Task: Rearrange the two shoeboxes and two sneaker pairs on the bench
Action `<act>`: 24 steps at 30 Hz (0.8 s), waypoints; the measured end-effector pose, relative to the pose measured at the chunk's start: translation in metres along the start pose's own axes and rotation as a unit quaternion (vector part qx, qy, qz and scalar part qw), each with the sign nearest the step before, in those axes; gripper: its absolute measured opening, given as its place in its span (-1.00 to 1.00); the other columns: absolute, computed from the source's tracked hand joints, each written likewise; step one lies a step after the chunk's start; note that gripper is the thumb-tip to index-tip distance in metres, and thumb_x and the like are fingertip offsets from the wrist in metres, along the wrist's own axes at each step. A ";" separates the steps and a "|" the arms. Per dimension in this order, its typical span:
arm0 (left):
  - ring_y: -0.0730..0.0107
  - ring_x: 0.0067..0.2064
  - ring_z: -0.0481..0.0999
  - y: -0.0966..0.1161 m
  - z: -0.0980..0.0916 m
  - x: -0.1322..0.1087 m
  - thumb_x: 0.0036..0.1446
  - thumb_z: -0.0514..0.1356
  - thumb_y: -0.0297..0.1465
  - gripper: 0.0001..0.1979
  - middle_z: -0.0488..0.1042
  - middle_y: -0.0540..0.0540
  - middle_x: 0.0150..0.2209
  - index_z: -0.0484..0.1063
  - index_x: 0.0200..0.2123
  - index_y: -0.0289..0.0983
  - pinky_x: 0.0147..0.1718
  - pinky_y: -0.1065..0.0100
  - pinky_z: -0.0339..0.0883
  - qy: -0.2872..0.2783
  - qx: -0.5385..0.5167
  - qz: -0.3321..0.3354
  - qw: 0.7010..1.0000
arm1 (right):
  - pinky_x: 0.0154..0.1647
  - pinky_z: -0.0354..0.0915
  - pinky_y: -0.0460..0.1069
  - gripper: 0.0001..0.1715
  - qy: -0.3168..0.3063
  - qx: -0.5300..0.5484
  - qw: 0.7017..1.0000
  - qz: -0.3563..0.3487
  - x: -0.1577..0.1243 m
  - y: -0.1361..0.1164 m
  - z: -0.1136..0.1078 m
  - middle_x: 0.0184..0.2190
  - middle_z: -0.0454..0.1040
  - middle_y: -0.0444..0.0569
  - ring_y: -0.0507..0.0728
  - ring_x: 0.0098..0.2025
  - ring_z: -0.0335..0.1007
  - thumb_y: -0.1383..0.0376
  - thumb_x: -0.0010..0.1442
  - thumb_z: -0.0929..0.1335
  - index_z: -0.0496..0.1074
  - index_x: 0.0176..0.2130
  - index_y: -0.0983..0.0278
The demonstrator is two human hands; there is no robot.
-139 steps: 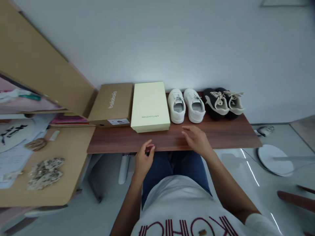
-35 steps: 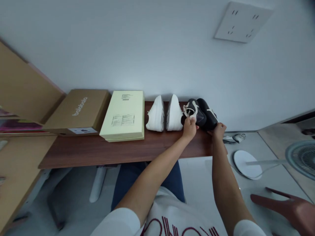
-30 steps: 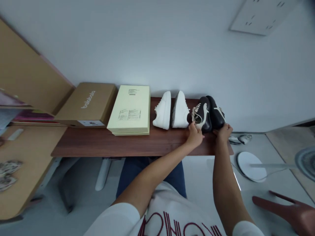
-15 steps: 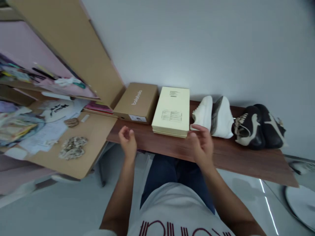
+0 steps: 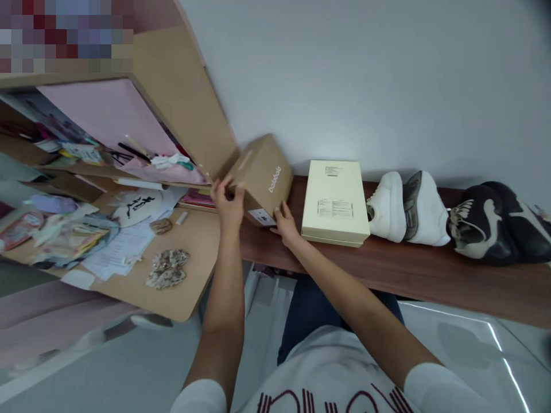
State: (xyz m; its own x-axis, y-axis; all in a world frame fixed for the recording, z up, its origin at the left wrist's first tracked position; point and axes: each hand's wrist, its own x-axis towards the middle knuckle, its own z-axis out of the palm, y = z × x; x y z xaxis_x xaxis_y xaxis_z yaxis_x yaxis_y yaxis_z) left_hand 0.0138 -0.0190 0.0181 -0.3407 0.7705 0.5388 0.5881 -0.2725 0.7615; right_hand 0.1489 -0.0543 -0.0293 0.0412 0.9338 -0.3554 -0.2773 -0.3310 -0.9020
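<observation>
Brown balabala shoebox (image 5: 270, 172) tilted, left side raised, at left end of dark wood tabletop (image 5: 387, 272). Left hand (image 5: 228, 201) gripping its left edge, right hand (image 5: 285, 225) holding its front right corner. Cream shoebox (image 5: 336, 198) near, to the right; then white sneakers (image 5: 424, 212), black shoes (image 5: 495, 221) farther along the row.
</observation>
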 end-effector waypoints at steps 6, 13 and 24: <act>-0.05 0.40 0.17 0.062 0.010 -0.032 0.20 0.20 0.03 -0.17 0.14 -0.36 0.39 0.09 0.39 -0.26 0.34 -0.01 0.07 -0.127 0.073 0.164 0.976 | 0.04 0.43 0.28 -0.29 -0.023 0.171 0.982 0.070 -0.033 0.000 -0.025 0.24 0.38 0.08 0.29 0.14 0.42 -0.25 0.30 0.11 0.39 0.13 0.09; -0.03 0.37 0.24 0.005 0.013 -0.072 0.37 -0.16 0.04 -0.29 0.32 -0.42 0.30 0.25 0.31 -0.34 0.35 -0.08 -0.01 -0.089 0.092 0.096 0.987 | 0.03 0.46 0.23 -0.40 0.021 0.146 0.987 0.067 -0.043 0.017 -0.030 0.07 0.46 0.10 0.21 -0.08 0.50 -0.18 0.27 0.18 0.36 0.08 0.12; -0.28 0.44 0.03 -0.023 -0.009 -0.036 0.20 0.15 0.03 -0.40 0.25 -0.23 0.38 0.43 0.24 -0.07 0.33 -0.38 -0.21 -0.180 0.248 0.084 0.948 | 0.31 -0.30 0.64 -0.04 0.080 -0.589 0.751 -0.289 -0.074 -0.041 -0.164 0.46 0.05 0.18 0.64 0.48 -0.30 -0.20 0.05 0.45 0.32 0.30 0.13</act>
State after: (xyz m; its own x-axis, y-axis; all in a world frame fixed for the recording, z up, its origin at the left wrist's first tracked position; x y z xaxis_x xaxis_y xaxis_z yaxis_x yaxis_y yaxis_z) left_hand 0.0061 -0.0459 -0.0157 0.0087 0.9115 0.4113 0.9149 -0.1732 0.3645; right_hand 0.3151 -0.1323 -0.0064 -0.0309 0.9708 0.2381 0.8680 0.1441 -0.4752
